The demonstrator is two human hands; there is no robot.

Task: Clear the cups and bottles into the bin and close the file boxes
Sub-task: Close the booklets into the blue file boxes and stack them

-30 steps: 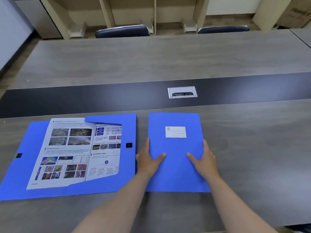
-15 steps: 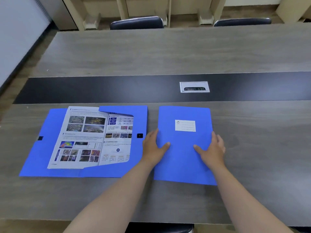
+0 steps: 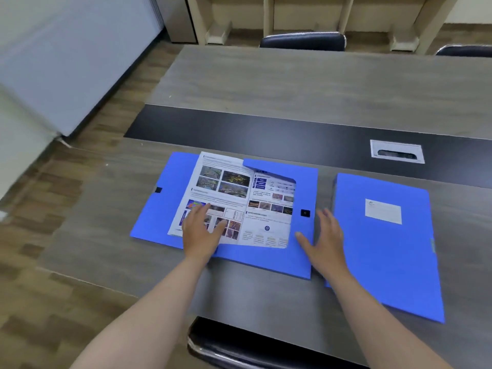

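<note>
The left hand (image 3: 202,230) lies flat, fingers straight, on the picture pages (image 3: 234,182) inside the open file box (image 3: 266,259). The right hand (image 3: 323,235) is spread wide at that box's right edge and holds nothing. The other file box (image 3: 386,257), just beside it, is already shut, so I think one box is left to close. No cups, bottles or bin show on the table (image 3: 266,83). The writing on the white label (image 3: 383,211) and the pages is too blurry to read.

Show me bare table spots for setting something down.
Bare: the far tabletop beyond the dark strip, and the stretch left of the open file box. Crowded: the gap to the closed file box, taken by the right hand.
</note>
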